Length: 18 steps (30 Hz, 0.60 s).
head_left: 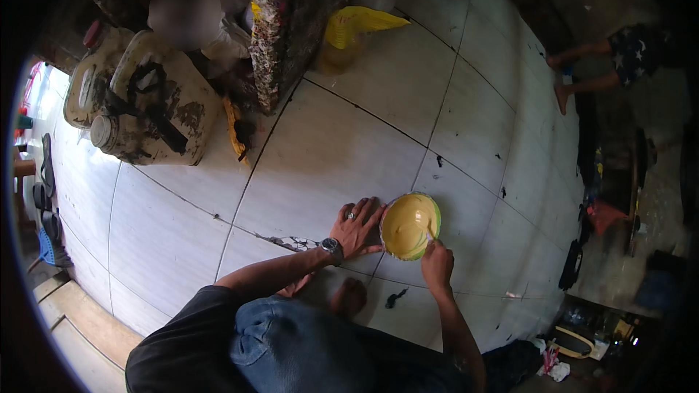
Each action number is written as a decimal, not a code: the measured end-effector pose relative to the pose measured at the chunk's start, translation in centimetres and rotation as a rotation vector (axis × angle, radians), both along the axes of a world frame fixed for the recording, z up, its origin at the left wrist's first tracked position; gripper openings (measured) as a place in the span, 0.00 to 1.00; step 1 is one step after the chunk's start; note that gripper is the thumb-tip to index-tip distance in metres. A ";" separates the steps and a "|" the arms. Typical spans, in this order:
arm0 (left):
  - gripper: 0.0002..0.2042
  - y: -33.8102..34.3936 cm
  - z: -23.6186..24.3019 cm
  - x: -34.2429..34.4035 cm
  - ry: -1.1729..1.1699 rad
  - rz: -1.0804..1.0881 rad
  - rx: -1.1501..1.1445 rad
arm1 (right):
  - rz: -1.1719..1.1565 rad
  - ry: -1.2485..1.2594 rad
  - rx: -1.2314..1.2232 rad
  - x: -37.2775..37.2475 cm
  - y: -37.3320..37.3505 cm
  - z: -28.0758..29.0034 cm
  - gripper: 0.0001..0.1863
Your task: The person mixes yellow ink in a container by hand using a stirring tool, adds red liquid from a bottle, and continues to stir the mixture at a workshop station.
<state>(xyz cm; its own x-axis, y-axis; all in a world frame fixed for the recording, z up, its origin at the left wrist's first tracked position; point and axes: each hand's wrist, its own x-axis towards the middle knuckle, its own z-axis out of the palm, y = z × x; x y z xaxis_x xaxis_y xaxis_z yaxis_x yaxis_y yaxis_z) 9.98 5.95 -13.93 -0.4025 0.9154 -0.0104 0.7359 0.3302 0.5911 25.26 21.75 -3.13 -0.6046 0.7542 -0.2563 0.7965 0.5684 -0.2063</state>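
A round bowl (384,241) with a smeared, greenish-white rim stands on the tiled floor. Thick, glossy yellow liquid (408,220) fills much of it. My left hand (357,227), with a ring and a wristwatch, lies with fingers spread at the bowl's left side; its fingertips are close to or against the rim. At the lower right rim, my right hand (437,266) is closed round a thin stirrer (430,234) that dips into the yellow liquid. Most of the stirrer is hidden by the hand and the liquid, so its exact kind does not show.
Dirty plastic jerrycans (164,105) stand at the upper left beside a paint-crusted slab (266,36). A yellow plastic bag (357,25) lies beyond it. Another person's bare legs (575,80) are at the far right. Dark scraps (395,298) dot the floor tiles.
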 end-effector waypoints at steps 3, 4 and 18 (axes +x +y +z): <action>0.50 -0.3 0.0 0.2 -0.009 -0.010 0.005 | 0.093 0.062 -0.178 1.5 -0.2 -2.0 0.13; 0.50 -0.5 -0.2 0.5 -0.012 0.002 0.021 | 0.103 0.158 -0.281 1.6 -0.1 -2.1 0.14; 0.49 0.2 0.2 -0.3 0.003 0.025 0.073 | 0.094 0.033 -0.115 0.7 -0.1 -1.9 0.16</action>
<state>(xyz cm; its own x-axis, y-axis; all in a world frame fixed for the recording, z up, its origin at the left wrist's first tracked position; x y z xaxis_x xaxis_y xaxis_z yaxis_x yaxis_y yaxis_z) 9.67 6.15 -13.76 -0.4250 0.9034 0.0575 0.7298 0.3043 0.6123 26.00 21.67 -5.02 -0.6811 0.6604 -0.3163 0.7322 0.6116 -0.2997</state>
